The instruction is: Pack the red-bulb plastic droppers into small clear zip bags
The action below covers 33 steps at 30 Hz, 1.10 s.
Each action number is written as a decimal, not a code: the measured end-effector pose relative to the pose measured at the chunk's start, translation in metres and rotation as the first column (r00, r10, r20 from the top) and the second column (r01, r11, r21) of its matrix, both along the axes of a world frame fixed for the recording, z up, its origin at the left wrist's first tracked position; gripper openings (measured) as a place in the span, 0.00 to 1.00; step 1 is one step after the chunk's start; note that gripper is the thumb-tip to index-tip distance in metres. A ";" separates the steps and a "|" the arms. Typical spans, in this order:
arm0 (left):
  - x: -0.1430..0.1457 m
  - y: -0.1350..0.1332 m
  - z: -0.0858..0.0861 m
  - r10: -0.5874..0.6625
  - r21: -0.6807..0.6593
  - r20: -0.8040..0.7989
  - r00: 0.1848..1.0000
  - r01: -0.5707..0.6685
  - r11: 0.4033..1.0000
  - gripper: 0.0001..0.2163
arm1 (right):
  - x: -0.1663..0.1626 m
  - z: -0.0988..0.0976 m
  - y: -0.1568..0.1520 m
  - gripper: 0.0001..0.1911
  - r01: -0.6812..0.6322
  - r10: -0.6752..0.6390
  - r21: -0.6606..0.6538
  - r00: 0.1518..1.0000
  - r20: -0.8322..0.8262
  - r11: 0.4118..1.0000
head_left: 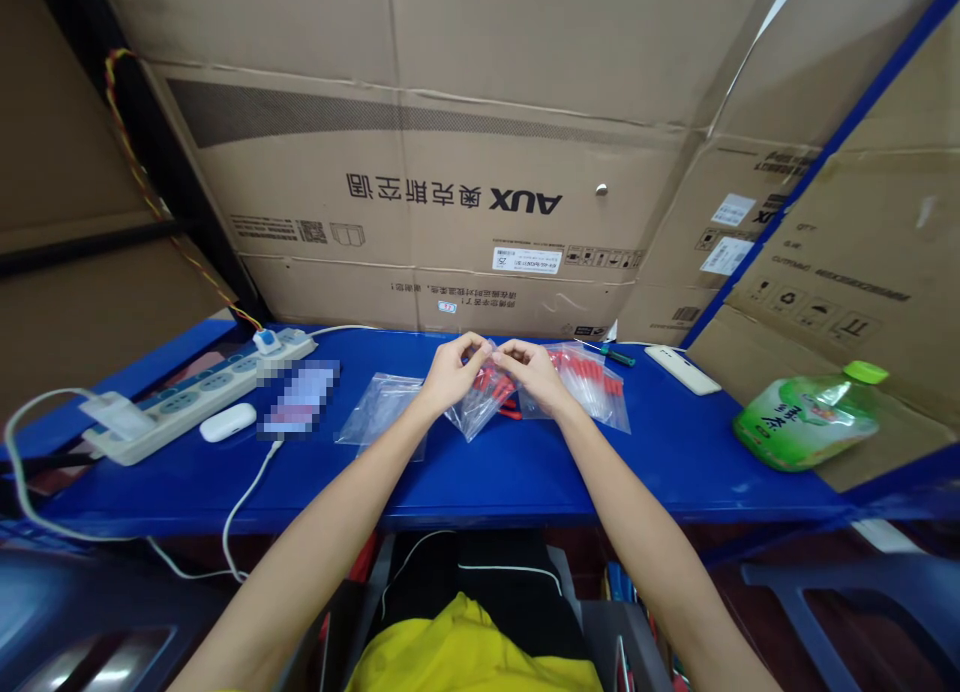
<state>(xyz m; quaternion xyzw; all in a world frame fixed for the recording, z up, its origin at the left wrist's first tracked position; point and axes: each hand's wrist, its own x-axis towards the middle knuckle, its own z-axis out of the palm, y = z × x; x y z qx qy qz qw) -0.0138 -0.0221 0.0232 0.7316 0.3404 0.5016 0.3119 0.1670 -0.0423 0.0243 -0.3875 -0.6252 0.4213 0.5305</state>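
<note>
Both my hands meet above the middle of the blue table (525, 472). My left hand (452, 372) and my right hand (534, 370) pinch the top edge of a small clear plastic bag (480, 402) that holds red pieces. The bag hangs between them, its lower corner close to the table. An empty clear bag (379, 407) lies flat just left of my left hand. To the right of my right hand lies a fuller clear bag of red pieces (592, 382).
A white power strip (195, 392) with cables, a white earbud case (227, 421) and a blurred phone (298, 400) sit at the left. A green screwdriver (619, 355), a white remote (682, 369) and a green bottle (810, 417) lie at the right. Cardboard boxes (450, 192) wall the back.
</note>
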 end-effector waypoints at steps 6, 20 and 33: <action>-0.002 0.005 -0.001 0.038 -0.029 0.070 0.997 -0.037 0.999 0.14 | 0.003 -0.002 0.003 0.22 0.025 -0.024 -0.006 0.999 0.031 1.000; -0.002 0.006 -0.002 -0.009 -0.046 0.099 0.995 0.014 0.999 0.15 | 0.001 0.003 -0.002 0.22 0.028 -0.027 -0.049 0.999 0.027 0.998; 0.000 0.006 -0.002 -0.122 -0.148 0.183 0.976 0.150 0.978 0.15 | 0.003 0.003 -0.003 0.23 0.066 -0.068 0.023 0.996 0.062 0.998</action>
